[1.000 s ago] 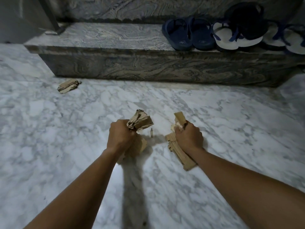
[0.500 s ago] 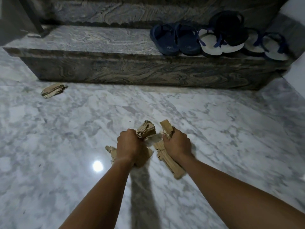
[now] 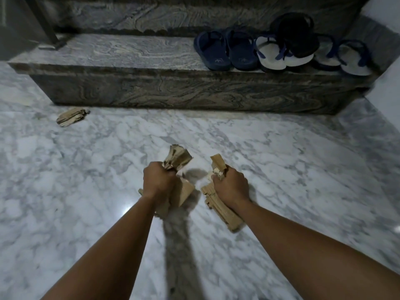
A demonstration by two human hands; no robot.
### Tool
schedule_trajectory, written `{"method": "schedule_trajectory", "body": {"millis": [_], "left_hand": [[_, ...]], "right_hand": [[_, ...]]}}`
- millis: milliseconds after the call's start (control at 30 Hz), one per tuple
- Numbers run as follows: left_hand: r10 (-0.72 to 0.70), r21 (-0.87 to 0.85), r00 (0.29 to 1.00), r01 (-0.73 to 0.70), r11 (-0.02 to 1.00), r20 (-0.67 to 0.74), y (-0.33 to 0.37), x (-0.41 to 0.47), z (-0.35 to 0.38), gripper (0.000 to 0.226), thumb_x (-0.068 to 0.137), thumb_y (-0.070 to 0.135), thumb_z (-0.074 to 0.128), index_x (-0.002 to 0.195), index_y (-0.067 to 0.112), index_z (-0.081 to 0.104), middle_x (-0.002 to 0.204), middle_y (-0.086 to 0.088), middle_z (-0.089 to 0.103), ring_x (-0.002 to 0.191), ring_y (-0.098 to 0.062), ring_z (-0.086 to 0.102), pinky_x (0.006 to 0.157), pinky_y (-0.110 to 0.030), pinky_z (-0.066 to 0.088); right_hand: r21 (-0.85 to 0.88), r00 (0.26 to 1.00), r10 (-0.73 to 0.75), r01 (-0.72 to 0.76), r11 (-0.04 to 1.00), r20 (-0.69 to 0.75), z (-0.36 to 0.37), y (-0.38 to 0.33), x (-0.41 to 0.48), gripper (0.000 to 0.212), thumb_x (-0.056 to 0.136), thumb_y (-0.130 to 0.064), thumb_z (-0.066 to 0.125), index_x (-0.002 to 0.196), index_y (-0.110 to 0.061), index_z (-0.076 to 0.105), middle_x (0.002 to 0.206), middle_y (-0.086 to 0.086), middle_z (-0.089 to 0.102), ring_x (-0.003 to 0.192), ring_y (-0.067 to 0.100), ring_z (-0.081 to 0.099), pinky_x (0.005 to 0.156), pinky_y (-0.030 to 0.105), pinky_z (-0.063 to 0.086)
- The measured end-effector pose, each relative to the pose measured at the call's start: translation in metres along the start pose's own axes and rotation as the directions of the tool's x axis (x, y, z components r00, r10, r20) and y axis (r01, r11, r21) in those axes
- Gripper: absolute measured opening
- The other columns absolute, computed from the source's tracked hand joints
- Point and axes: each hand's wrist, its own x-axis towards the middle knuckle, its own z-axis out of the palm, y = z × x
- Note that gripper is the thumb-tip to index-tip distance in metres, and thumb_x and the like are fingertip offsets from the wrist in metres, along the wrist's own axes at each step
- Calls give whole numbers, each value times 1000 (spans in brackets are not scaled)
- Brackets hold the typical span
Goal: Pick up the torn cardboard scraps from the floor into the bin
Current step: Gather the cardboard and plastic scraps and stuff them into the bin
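Note:
My left hand [image 3: 159,182] grips a bunch of torn brown cardboard scraps [image 3: 178,158] that stick out above and below the fist. To its right, my right hand [image 3: 231,187] holds a second bunch of cardboard scraps [image 3: 220,210], with long strips trailing down under the wrist. Both bunches are over the white marble floor [image 3: 86,191], casting shadows on it. One more cardboard scrap [image 3: 70,116] lies on the floor at the far left, near the foot of the step. No bin is in view.
A dark veined stone step [image 3: 173,92] runs across the back. Several blue and white flip-flops [image 3: 275,53] and a dark sandal sit on its right half. A dark metal frame [image 3: 45,20] stands at the back left. A pale wall [image 3: 387,87] closes the right side.
Both hands keep their grip on the scraps and have drifted apart a little. The view has shifted slightly, so the step and the loose scrap sit further right in the frame.

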Motion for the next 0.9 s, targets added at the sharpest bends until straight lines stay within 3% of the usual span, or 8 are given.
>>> {"method": "schedule_trajectory", "body": {"millis": [133,367,467,600,733,833,900], "left_hand": [[-12,-29,997,10,1000,-77,4,-2,-2,23,78,16,66,58,8,57,61,-14,62,59,-29,58,48,-29,36],[35,170,999,-38,985,23,8,-14,20,9,73,15,61,66,8,61,69,-13,61,62,-31,56,52,-33,44],[64,241,997,-74,968,52,12,-18,24,9,70,10,56,65,5,60,68,-15,58,63,-32,56,50,-31,41],[140,322,986,-161,933,88,9,-14,30,11,76,11,55,71,3,62,71,-16,59,66,-35,57,56,-39,49],[132,307,978,-177,935,161,2,-5,25,12,74,17,60,73,6,62,72,-13,60,64,-29,56,52,-33,44],[108,192,986,-131,973,123,-4,-9,5,11,73,14,62,68,4,64,64,-10,60,60,-27,57,46,-28,37],[82,129,994,-92,987,78,-5,-13,-16,11,73,13,66,69,3,66,60,-8,60,62,-27,61,46,-29,38]], "right_hand": [[-3,1000,15,-15,1000,-7,1,-4,2,24,92,-38,62,109,-21,65,101,3,71,96,31,65,77,34,47],[-24,1000,4,-5,1000,-21,3,0,5,25,90,-40,63,107,-23,65,101,4,71,99,33,64,82,37,50],[-32,999,-20,19,999,-32,5,1,5,23,90,-41,62,106,-24,64,100,4,71,98,33,64,80,37,49],[-55,999,-32,30,998,-41,5,-1,2,24,93,-41,61,108,-23,64,101,3,71,99,32,64,76,34,43],[-57,1000,2,-2,998,-4,1,-3,1,22,92,-39,62,107,-23,64,100,2,71,98,30,64,76,33,44],[1,999,28,-28,1000,44,-3,-6,-5,25,90,-37,64,107,-19,65,102,5,71,98,31,65,78,33,46],[73,995,55,-61,995,84,-4,-17,-15,36,90,-37,65,118,-14,63,111,9,69,103,33,63,82,33,47]]}}
